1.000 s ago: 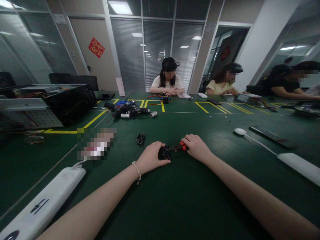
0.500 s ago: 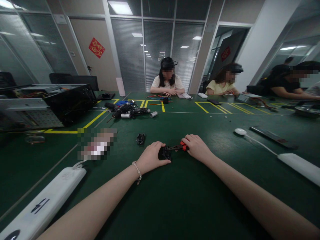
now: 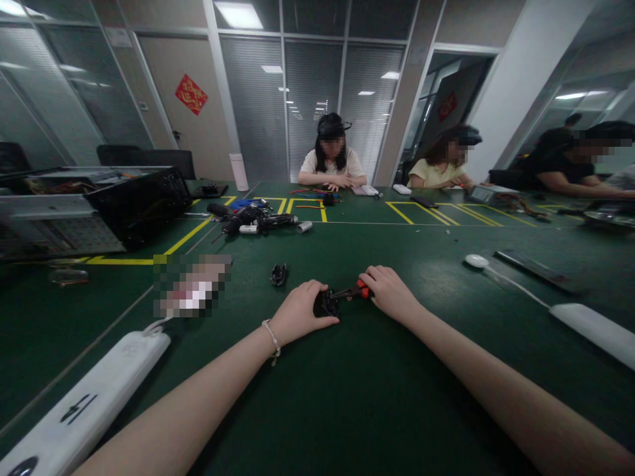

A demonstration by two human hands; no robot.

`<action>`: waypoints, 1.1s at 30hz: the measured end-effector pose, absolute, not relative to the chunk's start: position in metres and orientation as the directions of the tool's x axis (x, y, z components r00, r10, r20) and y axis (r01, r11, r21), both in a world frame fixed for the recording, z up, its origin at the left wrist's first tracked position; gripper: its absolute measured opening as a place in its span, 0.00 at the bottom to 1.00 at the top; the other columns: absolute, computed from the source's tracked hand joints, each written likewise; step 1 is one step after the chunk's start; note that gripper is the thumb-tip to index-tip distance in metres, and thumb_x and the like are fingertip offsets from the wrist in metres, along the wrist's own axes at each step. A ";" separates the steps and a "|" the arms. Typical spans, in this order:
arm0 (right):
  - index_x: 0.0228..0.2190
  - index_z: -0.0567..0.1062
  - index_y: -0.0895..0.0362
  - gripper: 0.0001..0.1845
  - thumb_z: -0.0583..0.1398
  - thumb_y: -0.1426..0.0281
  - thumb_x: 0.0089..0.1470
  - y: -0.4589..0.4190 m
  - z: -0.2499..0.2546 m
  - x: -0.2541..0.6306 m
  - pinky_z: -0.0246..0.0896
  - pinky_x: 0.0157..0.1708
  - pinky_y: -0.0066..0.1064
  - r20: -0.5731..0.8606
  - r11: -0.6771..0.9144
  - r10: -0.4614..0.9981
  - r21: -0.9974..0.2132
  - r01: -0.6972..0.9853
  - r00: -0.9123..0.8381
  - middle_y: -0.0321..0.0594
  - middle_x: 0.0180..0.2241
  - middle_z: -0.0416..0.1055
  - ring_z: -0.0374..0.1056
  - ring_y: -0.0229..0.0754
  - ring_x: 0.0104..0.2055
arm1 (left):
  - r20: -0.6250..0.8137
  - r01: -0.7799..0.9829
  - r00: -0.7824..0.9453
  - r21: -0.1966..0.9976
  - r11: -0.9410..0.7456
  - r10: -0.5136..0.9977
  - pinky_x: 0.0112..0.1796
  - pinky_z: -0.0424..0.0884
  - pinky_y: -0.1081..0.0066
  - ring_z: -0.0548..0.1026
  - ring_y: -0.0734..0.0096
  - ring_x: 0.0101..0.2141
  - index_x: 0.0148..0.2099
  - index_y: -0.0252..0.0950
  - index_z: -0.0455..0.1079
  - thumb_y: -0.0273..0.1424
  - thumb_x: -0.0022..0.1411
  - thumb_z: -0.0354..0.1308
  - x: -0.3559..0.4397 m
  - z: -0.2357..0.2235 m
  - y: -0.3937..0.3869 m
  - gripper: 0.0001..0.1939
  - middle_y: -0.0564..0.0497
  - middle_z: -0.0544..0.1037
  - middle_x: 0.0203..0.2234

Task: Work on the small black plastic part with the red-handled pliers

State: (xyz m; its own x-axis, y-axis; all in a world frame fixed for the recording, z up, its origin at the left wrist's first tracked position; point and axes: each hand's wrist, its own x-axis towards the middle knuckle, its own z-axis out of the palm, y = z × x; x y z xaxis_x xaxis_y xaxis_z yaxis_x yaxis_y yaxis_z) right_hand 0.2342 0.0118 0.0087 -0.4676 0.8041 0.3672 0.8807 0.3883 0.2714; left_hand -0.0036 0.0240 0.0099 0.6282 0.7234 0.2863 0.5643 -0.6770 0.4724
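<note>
Centrally, a small black component (image 3: 329, 305) sits low over the counter (image 3: 317, 410), between the left hand (image 3: 299, 308) and the right hand (image 3: 391, 288). It lies just beyond the left palm, in the gap between thumb and index finger. The left fingers are curled in around it and appear to grip it; how tightly, and whether it touches the counter beneath, cannot be told.

The right fingers are closed on the red-handled pliers (image 3: 350, 291). The tool's long axis runs sideways, from the right hand towards the left one, the nose dipping slightly towards the wearer. Its tip meets the component on the side facing the right hand. Whether the jaws are clamped on it or merely resting there is too small to tell.

Both forearms reach forward and converge from the near corners. The left hand is turned sideways, thumb on the near side, with a bracelet (image 3: 272, 338) at the wrist; the right hand has its back up and its knuckles bent.

Another black piece (image 3: 278, 274) lies beyond the left hand, well apart from the tool, with a cable pile (image 3: 262, 218) farther off.
</note>
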 end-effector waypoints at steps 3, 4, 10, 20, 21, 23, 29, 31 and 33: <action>0.37 0.68 0.59 0.18 0.57 0.78 0.39 0.013 0.008 0.235 0.52 0.37 0.34 0.358 0.381 0.812 0.271 0.884 -0.460 0.45 0.36 0.64 0.58 0.45 0.37 | 0.287 0.564 0.631 0.468 -0.681 0.720 0.41 0.64 0.61 0.68 0.59 0.41 0.47 0.36 0.60 0.46 0.45 0.59 -0.003 0.010 0.024 0.29 0.46 0.68 0.41; 0.37 0.68 0.59 0.18 0.57 0.77 0.39 0.013 0.008 0.235 0.52 0.37 0.34 0.354 0.385 0.813 0.269 0.883 -0.462 0.45 0.36 0.64 0.58 0.45 0.37 | 0.283 0.564 0.632 0.471 -0.679 0.721 0.41 0.64 0.61 0.68 0.59 0.41 0.47 0.36 0.60 0.46 0.45 0.59 -0.003 0.010 0.024 0.29 0.46 0.68 0.41; 0.38 0.68 0.59 0.18 0.56 0.77 0.39 0.014 0.008 0.237 0.51 0.37 0.34 0.368 0.403 0.799 0.262 0.877 -0.477 0.45 0.36 0.64 0.58 0.45 0.37 | 0.276 0.565 0.628 0.481 -0.670 0.728 0.41 0.64 0.61 0.67 0.58 0.42 0.47 0.37 0.60 0.45 0.46 0.59 -0.004 0.011 0.023 0.28 0.46 0.68 0.41; 0.38 0.67 0.59 0.19 0.57 0.78 0.39 0.013 0.009 0.236 0.52 0.37 0.34 0.364 0.409 0.798 0.259 0.875 -0.480 0.44 0.36 0.65 0.59 0.45 0.38 | 0.277 0.556 0.639 0.479 -0.679 0.718 0.41 0.64 0.61 0.67 0.59 0.41 0.47 0.37 0.60 0.47 0.46 0.58 -0.005 0.011 0.024 0.29 0.47 0.68 0.41; 0.38 0.67 0.59 0.19 0.57 0.78 0.39 0.013 0.009 0.236 0.52 0.37 0.34 0.362 0.405 0.801 0.258 0.877 -0.477 0.44 0.36 0.65 0.59 0.45 0.38 | 0.275 0.557 0.638 0.480 -0.678 0.719 0.41 0.64 0.61 0.67 0.59 0.41 0.47 0.37 0.60 0.47 0.46 0.58 -0.005 0.011 0.024 0.29 0.47 0.68 0.41; 0.38 0.67 0.59 0.19 0.57 0.78 0.39 0.013 0.009 0.236 0.52 0.38 0.34 0.359 0.401 0.805 0.256 0.880 -0.472 0.44 0.36 0.64 0.58 0.44 0.38 | 0.271 0.561 0.634 0.483 -0.672 0.724 0.41 0.64 0.62 0.67 0.59 0.41 0.47 0.37 0.61 0.47 0.46 0.58 -0.005 0.012 0.023 0.29 0.47 0.68 0.41; 0.37 0.67 0.59 0.18 0.57 0.77 0.39 0.014 0.008 0.236 0.52 0.37 0.33 0.359 0.396 0.810 0.249 0.884 -0.464 0.44 0.36 0.64 0.58 0.44 0.37 | 0.267 0.565 0.630 0.487 -0.666 0.729 0.41 0.65 0.62 0.67 0.59 0.41 0.46 0.37 0.61 0.47 0.46 0.58 -0.004 0.011 0.023 0.28 0.47 0.68 0.41; 0.37 0.67 0.59 0.18 0.57 0.77 0.39 0.014 0.008 0.237 0.52 0.37 0.33 0.351 0.395 0.814 0.249 0.884 -0.462 0.44 0.36 0.64 0.58 0.44 0.37 | 0.275 0.561 0.634 0.480 -0.674 0.723 0.41 0.65 0.61 0.67 0.59 0.41 0.46 0.36 0.61 0.47 0.46 0.58 -0.004 0.010 0.023 0.28 0.47 0.68 0.41; 0.37 0.67 0.59 0.18 0.57 0.77 0.39 0.015 0.008 0.237 0.52 0.37 0.33 0.347 0.399 0.813 0.252 0.881 -0.468 0.44 0.35 0.64 0.58 0.44 0.37 | 0.285 0.557 0.636 0.474 -0.682 0.717 0.41 0.64 0.61 0.67 0.59 0.41 0.46 0.37 0.61 0.46 0.46 0.58 -0.004 0.010 0.024 0.28 0.47 0.68 0.41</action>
